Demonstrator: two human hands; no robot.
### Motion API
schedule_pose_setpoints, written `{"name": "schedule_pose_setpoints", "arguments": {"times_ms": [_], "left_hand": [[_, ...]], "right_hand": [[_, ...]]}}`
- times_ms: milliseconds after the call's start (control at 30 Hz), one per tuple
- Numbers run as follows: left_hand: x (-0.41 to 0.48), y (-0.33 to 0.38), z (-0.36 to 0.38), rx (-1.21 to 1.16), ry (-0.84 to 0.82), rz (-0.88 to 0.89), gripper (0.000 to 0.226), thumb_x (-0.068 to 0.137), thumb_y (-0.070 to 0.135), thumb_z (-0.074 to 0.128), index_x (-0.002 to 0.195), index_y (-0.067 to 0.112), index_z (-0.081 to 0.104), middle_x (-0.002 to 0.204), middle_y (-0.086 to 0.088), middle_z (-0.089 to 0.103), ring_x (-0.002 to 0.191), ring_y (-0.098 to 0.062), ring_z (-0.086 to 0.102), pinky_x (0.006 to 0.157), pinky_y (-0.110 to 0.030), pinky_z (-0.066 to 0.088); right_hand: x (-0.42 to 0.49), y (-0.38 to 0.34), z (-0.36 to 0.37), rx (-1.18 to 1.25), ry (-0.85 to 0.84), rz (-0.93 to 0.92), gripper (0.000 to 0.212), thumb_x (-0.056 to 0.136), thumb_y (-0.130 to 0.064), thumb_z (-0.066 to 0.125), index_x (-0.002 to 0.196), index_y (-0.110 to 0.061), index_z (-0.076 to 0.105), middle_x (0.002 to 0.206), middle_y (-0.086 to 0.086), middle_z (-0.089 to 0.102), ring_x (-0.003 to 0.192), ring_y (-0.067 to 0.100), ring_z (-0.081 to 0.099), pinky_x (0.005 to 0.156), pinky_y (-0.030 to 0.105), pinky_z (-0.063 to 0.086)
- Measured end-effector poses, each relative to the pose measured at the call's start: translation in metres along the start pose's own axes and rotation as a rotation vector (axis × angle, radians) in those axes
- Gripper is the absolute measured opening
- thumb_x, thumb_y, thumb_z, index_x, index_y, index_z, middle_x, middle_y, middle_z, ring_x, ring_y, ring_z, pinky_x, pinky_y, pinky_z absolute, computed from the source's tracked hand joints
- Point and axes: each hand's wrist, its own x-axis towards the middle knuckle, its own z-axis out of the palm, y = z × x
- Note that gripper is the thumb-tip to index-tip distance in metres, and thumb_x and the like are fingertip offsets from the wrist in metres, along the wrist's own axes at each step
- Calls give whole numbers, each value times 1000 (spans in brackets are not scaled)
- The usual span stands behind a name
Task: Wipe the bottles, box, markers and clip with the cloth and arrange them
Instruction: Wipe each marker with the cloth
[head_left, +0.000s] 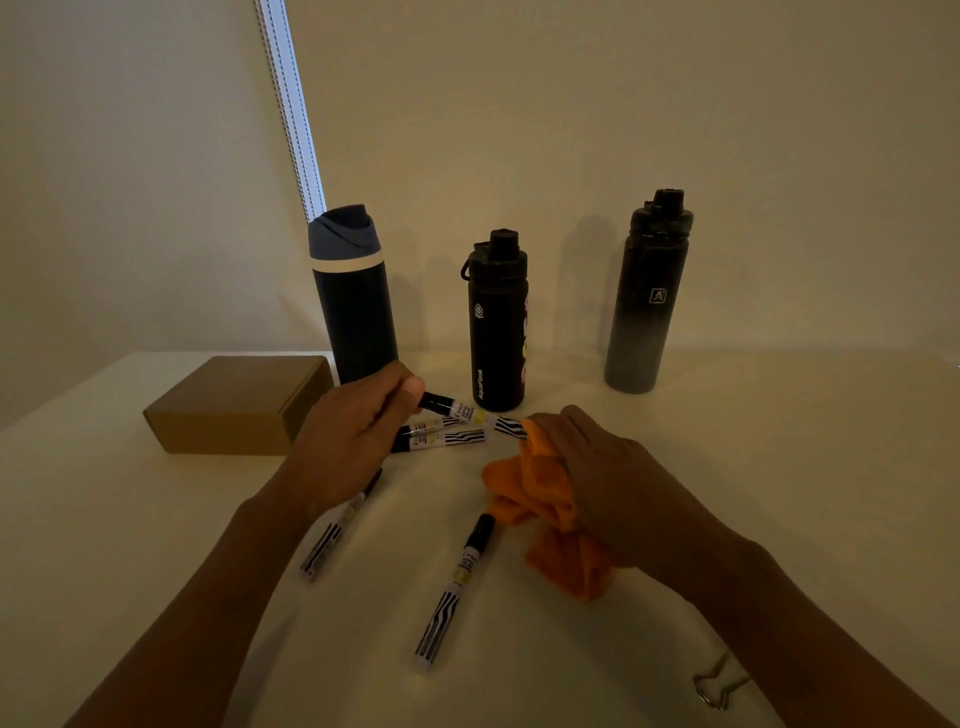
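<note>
My left hand grips the black cap end of a striped marker and holds it level above the table. Its far tip meets the orange cloth, which my right hand clutches in a bunch. Two more markers lie under the held one. Another marker lies partly hidden below my left wrist, and one marker lies in front of the cloth. Three bottles stand at the back: a navy one, a short black one and a tall black-to-grey one. The metal clip lies beside my right forearm.
A brown cardboard box sits at the left, just in front of the navy bottle. The white table ends against a pale wall. A window blind strip with bead chains hangs behind the navy bottle.
</note>
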Motion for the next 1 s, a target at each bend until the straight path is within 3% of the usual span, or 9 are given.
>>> {"name": "schedule_pose_setpoints", "arguments": {"times_ms": [100,200,300,400,467,567,667,800,1000], "left_hand": [[0,-9,-10,-42,-3,-74,25,107,40,38,94,26,55,78,8,61,74,-2,58,65,-23,43],[-1,-22,-10,28,-18,-108,22,107,38,38,97,28,54,81,6,61,73,-5,57,65,-29,46],[-1,-36,-5,132,-66,-120,19,106,42,38,102,31,54,84,4,64,74,-11,62,70,-37,55],[-2,-45,-2,209,-112,-102,6,105,35,49,104,34,55,85,15,63,72,5,60,63,-26,47],[-3,-51,-2,259,-154,-113,4,102,34,56,103,37,58,85,19,63,71,9,57,62,-22,42],[-5,-60,-3,318,-194,-109,6,98,42,61,100,39,65,90,22,66,80,3,61,73,-34,56],[-5,-59,-4,343,-212,-123,9,95,44,64,101,38,68,88,22,66,81,2,62,77,-35,58],[-5,-55,-7,372,-198,-171,20,92,53,66,100,35,64,78,16,65,70,0,61,71,-30,56],[-3,-49,-21,585,-450,-352,52,78,83,58,84,31,63,78,11,66,74,-3,60,66,-25,44]], "right_hand": [[-1,15,8,142,71,20,67,102,-24,54,156,-12,16,158,9,27,141,22,35,115,33,29],[-4,21,14,291,360,-38,33,100,-18,52,133,-20,54,130,-1,55,117,20,56,96,37,48],[-1,21,17,197,291,-48,44,103,-20,49,146,-18,42,145,2,48,128,21,49,107,33,40],[11,32,27,195,187,34,57,104,-29,48,155,-17,26,156,2,35,139,19,38,116,29,28],[16,38,36,252,174,55,60,102,-33,51,155,-17,27,156,2,36,140,18,36,118,30,26],[20,44,45,419,255,81,56,100,-28,56,150,-13,37,148,4,44,137,21,41,116,29,28],[19,41,43,529,375,88,48,97,-28,61,142,-17,46,135,-2,55,121,16,54,105,27,42],[10,29,30,597,657,47,25,94,-28,64,115,-23,53,94,-9,64,82,1,61,66,6,47],[10,25,30,632,695,86,22,94,-34,65,108,-21,55,92,-4,63,77,7,62,61,13,45]]}}
